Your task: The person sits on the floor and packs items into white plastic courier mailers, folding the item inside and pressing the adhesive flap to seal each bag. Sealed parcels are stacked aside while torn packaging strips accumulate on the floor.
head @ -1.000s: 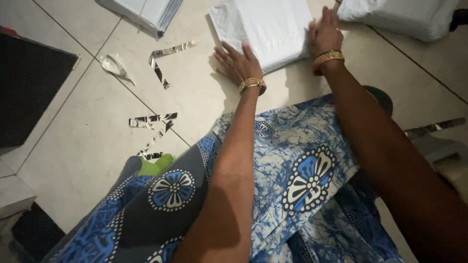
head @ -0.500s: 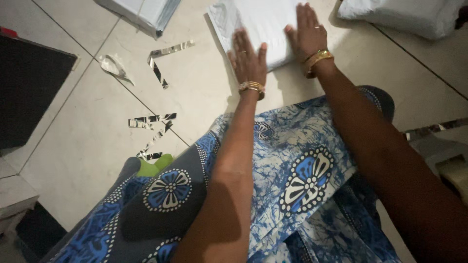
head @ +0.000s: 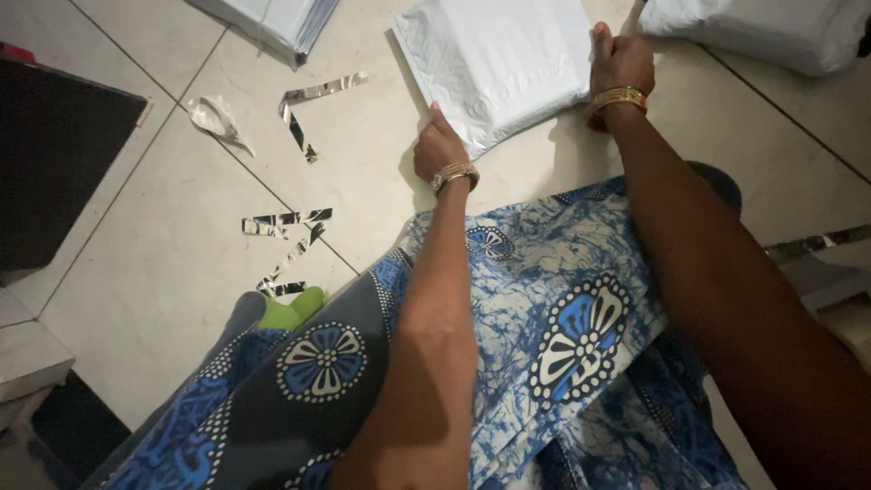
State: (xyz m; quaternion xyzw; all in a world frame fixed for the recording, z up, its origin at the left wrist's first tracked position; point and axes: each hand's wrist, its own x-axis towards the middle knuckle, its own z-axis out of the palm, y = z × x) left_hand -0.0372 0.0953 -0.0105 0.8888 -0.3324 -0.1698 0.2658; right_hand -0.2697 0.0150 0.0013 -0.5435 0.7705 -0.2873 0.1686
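Left hand (head: pixel 439 150) at centre top, fingers curled on the near left corner of the white padded mailer (head: pixel 497 63); right hand (head: pixel 620 65) gripping its right edge, fingers folded around it; both wrists in gold bangles; mailer flat on the tiled floor (head: pixel 163 272), upper middle of frame; peeled silvery strips (head: pixel 288 227) scattered at left; stacked mailers (head: pixel 272 18) upper left; another white package (head: pixel 762 27) upper right.

Matt white plastic mailer (head: pixel 499 63) lies on smooth, glossy floor tiles (head: pixel 163 263).

White packet (head: pixel 497 63) top beyond frame edge.
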